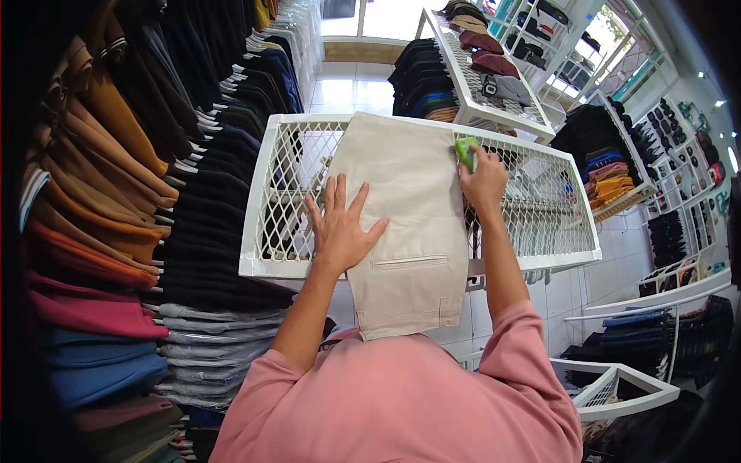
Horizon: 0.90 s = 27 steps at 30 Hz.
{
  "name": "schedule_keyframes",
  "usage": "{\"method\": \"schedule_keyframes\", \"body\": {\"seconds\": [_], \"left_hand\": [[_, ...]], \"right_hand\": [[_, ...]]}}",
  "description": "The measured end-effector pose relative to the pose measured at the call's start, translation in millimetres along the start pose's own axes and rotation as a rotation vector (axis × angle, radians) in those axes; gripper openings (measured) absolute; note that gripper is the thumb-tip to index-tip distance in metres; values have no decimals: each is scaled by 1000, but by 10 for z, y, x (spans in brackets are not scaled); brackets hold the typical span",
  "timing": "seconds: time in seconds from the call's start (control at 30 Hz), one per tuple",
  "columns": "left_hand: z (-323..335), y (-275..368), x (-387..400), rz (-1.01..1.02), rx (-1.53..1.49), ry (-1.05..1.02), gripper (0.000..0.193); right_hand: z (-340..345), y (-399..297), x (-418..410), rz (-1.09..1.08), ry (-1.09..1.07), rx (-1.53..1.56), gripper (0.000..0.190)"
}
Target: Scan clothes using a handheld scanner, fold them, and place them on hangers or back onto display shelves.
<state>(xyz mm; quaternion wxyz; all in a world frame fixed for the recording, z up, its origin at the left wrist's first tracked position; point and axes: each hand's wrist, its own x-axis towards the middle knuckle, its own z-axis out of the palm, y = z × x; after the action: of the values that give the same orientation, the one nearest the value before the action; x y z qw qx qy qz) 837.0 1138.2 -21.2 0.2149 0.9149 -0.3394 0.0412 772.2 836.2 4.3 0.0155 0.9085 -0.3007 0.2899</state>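
A pair of beige trousers (411, 191) lies folded lengthwise on the white metal mesh rack top (255, 231). Its waistband end hangs over the near edge towards my body, with a welt pocket facing up. My left hand (341, 231) rests flat with fingers spread on the left side of the cloth. At the right edge of the trousers, near the far end, my right hand (485, 176) grips a small bright green object (466, 151); its exact kind cannot be told.
Dark clothes on white hangers (214, 231) crowd close on the left, beside brown and orange garments (110, 191). A second mesh rack (463, 87) with caps (492, 62) stands beyond. A white-framed rack (625, 399) is at the lower right.
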Motion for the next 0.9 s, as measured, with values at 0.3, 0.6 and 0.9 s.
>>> {"method": "schedule_keyframes", "body": {"seconds": [0.3,0.6,0.9], "left_hand": [[26,-31,-9,-10,-6,-23,81],[54,-38,-20,-12,-3,-7,81],[52,-23,41,17,10,-16,82]], "right_hand": [[260,-654,-174,-324,-108,517,46],[-206,-196,-246,-93,-31,441,48],[-613,336,-596,187,-57,196,51]]}}
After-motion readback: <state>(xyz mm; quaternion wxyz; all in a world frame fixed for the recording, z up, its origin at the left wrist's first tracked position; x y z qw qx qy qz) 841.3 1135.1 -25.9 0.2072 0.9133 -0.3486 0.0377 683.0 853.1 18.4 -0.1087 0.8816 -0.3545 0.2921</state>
